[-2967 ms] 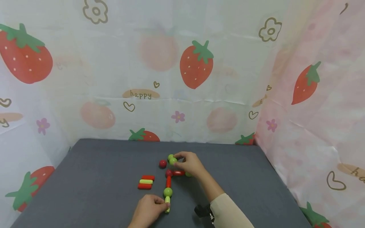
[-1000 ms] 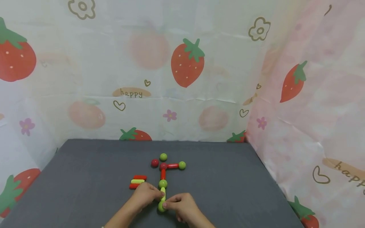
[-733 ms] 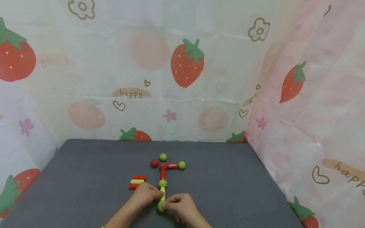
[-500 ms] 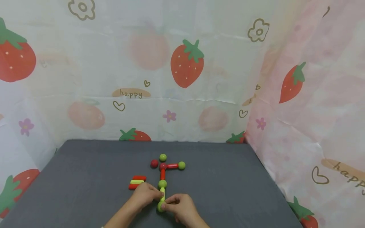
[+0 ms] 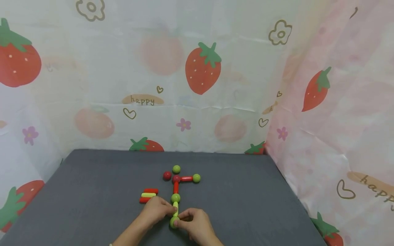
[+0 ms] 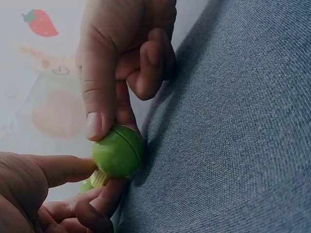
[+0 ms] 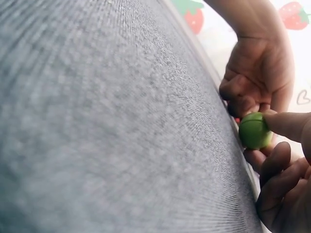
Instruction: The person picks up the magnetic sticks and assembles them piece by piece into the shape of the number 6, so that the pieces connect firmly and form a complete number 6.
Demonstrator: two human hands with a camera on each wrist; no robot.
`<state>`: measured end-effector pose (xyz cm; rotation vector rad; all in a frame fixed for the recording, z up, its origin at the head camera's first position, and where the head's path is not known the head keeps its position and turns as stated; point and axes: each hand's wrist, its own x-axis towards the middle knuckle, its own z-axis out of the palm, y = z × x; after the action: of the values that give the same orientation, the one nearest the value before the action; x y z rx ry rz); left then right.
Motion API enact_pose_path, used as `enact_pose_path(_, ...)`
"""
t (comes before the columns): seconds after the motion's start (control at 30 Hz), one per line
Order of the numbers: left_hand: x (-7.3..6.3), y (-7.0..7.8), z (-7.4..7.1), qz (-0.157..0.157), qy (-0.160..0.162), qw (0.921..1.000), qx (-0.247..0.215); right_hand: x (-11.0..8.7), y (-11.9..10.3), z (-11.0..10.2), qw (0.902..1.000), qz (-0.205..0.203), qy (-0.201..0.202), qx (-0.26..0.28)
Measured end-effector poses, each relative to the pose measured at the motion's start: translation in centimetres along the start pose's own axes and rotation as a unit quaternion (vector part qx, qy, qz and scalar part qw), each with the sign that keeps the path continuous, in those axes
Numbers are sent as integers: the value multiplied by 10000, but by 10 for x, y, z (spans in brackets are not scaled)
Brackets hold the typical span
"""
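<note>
In the head view my left hand (image 5: 156, 209) pinches a yellow-green rod (image 5: 175, 206) on the dark table. My right hand (image 5: 198, 223) pinches a green ball (image 5: 173, 222) at that rod's near end; the ball fills the middle of the left wrist view, between both hands' fingers. The rod's far end meets a second green ball (image 5: 175, 198). From there a red rod (image 5: 175, 187) runs to a red ball (image 5: 176, 179), where another red rod (image 5: 186, 178) branches right to a green ball (image 5: 196, 178). Fingers partly cover the held rod.
A loose red ball (image 5: 167, 175) and a loose green ball (image 5: 176, 169) lie beyond the chain. Left of it, two red rods and a yellow-green rod (image 5: 148, 195) lie side by side. Strawberry-print cloth (image 5: 197, 116) hangs behind the grey table (image 5: 246, 198).
Three seconds ago my right hand was at the far green balls; it has brought one back to the yellow-green rod's near end. Over the last second both hands keep almost still.
</note>
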<state>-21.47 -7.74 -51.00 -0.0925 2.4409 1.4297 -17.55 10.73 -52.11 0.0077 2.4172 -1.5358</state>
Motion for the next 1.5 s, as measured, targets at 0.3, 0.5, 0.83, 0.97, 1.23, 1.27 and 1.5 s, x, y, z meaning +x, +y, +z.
enact_pose_path(0.3,0,1,-2,-12,-27,9998,172,2,1,-2,9996,-82,-143,-240)
enact_pose_path(0.5,-1,3,-3,17,15,9981,622,1,1,-2,9995,-56,-141,-268)
enact_pose_path(0.83,-5,0,-9,586,-44,9938,941,3,4,-2,9997,-6,-162,-196)
enact_pose_path(0.97,-10,-4,-16,902,5,9920,878,3,5,-3,9997,-50,-186,-174)
enact_pose_path(1.23,-13,-7,-39,1167,235,9880,988,3,5,-2,9997,-123,-181,-95)
enact_pose_path(1.27,-13,-7,-42,1173,258,9878,996,3,5,-2,9997,-134,-172,-91)
enact_pose_path(1.5,-8,-16,-62,1166,542,9839,1241,3,6,-2,9998,-96,-132,-140)
